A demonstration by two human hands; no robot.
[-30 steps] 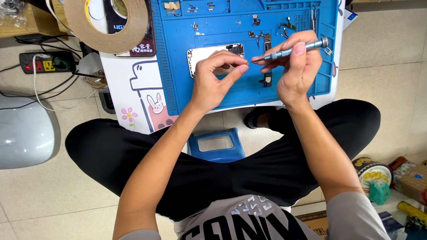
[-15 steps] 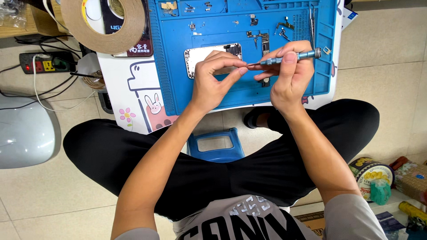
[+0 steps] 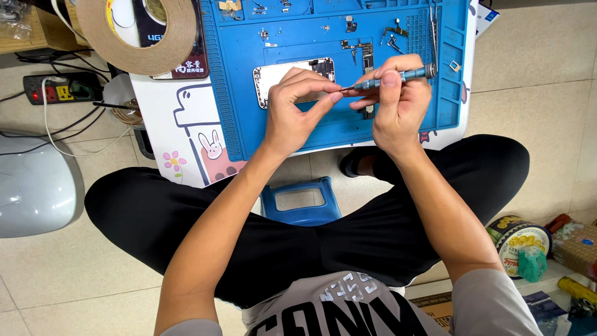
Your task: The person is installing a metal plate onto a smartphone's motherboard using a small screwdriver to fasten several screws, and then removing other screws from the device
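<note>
The left hand (image 3: pixel 298 109) covered the lower right part of the opened phone (image 3: pixel 283 78), so what lay beneath the palm could not be seen. Whatever its fingertips (image 3: pixel 336 97) pinched at the screwdriver (image 3: pixel 392 78) tip was too small to make out. The right hand (image 3: pixel 395 106) hid the middle of the screwdriver's shaft. The loose parts (image 3: pixel 364 53) on the blue mat (image 3: pixel 236 93) were too tiny to tell apart. The top edge cut off the mat and the tape roll (image 3: pixel 140 37). The right edge clipped the clutter (image 3: pixel 575 249) on the floor.
</note>
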